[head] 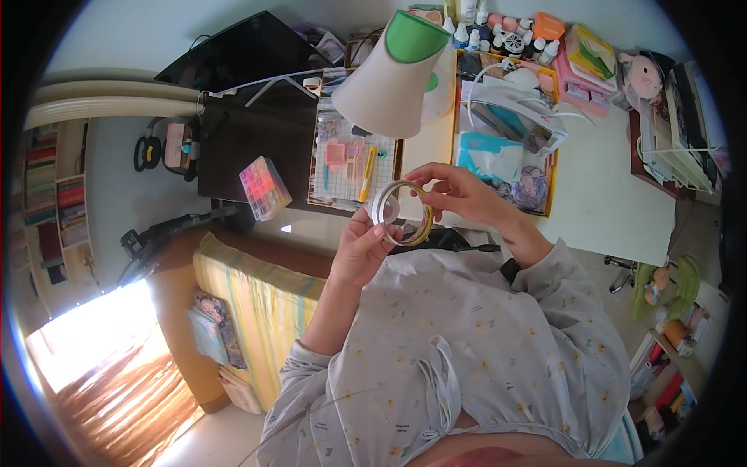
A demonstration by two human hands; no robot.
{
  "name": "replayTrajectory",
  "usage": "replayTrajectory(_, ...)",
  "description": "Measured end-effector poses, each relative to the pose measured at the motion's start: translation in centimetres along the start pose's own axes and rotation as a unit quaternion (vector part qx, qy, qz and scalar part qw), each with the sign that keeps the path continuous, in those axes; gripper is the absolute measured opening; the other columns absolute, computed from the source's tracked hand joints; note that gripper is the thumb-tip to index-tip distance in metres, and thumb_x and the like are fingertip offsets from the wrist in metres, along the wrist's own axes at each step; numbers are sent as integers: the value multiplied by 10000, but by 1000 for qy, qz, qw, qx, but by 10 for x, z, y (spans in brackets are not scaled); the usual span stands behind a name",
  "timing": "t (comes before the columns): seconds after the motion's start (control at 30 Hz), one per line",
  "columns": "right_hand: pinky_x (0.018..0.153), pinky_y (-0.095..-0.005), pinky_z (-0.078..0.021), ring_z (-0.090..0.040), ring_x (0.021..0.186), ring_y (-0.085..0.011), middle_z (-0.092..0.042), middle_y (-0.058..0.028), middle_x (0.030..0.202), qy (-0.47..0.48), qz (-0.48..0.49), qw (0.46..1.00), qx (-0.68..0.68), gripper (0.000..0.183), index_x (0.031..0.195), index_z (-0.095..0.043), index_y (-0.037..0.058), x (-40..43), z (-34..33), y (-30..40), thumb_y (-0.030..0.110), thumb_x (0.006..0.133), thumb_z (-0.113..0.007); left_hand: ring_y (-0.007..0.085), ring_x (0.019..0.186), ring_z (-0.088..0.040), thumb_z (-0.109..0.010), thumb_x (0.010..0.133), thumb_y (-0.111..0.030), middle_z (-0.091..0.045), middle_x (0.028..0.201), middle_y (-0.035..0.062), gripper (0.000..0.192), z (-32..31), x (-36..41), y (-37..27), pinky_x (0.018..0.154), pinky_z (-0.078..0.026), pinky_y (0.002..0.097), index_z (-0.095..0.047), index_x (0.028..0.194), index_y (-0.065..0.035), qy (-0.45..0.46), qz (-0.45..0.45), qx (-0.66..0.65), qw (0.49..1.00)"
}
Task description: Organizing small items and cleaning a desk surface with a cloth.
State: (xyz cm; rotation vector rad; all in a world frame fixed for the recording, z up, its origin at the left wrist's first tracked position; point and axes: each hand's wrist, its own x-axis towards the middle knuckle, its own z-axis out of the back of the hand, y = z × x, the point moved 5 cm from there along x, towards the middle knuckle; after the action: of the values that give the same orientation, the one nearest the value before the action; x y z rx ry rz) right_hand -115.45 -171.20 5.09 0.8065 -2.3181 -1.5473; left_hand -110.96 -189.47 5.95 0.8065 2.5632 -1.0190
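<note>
Both hands hold rolls of tape upright in front of the body, before the desk's near edge. My left hand grips their lower left side, thumb across the rims. The fingers of my right hand touch the upper right rim. The rolls look white and silvery on the left and yellow on the right; how many there are I cannot tell. Beyond them lies a gridded mat with a yellow pen-shaped tool, a pink square tray and small pink tools. A compartment box of coloured pieces lies left of the mat.
A white and green lamp overhangs the mat. To its right stand a yellow-edged tray with a blue-and-white packet, and small bottles behind. A black monitor is at the back left; a wire rack stands far right.
</note>
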Motion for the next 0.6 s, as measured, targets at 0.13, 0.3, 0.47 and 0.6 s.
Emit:
replayTrajectory(0.13,520,-199,-471,-557,600,-65,-614,-32,879,-34,14,999,-20,273,1132,-596,5,1,7,1,150,902,-624,163,901,-640,-671,839,-60,-601,1033,52,371,-5,8,1,840,-531,311,-494,1164,-32,0,-1,10,1000)
replayTrajectory(0.3,532,-239,-481,-593,560,-102,-686,-78,771,-174,48,953,-245,190,986,-672,-3,-11,10,10,126,846,-664,161,969,-617,-706,815,-105,-581,1108,64,412,-13,14,6,909,-503,354,-499,1161,-24,2,22,111,994)
replayTrajectory(0.47,558,-248,-495,-628,591,-126,-679,-96,724,-243,77,911,-325,157,954,-678,-9,-32,8,19,99,841,-663,173,1022,-605,-633,883,-140,-597,1117,81,300,-33,17,8,925,-494,353,-511,1129,-17,88,5,129,988)
replayTrajectory(0.6,574,-236,-501,-643,627,-114,-681,-93,747,-308,90,880,-351,147,961,-673,-24,-58,-3,22,65,846,-656,219,1007,-622,-529,953,-182,-607,1113,99,265,-21,19,8,941,-487,390,-513,1158,-15,126,12,171,977)
